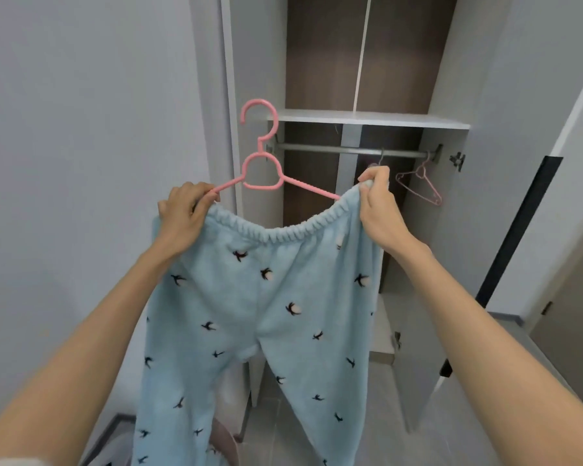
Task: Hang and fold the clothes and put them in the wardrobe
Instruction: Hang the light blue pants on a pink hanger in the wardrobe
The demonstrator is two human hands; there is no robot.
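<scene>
Pajama trousers point(266, 314) held up in front of the open wardrobe point(323, 62), waistband stretched between the left hand point(182, 216) at its left end and the right hand point(379, 206) at its right end. Hanger point(261, 169) upright behind the waistband, hook uppermost. Inside the wardrobe, shelf point(367, 118) above rail point(334, 150); spare hanger point(421, 186) on the rail's right end, beyond the right hand. Wall point(81, 146) at left, open door point(505, 146) at right
</scene>
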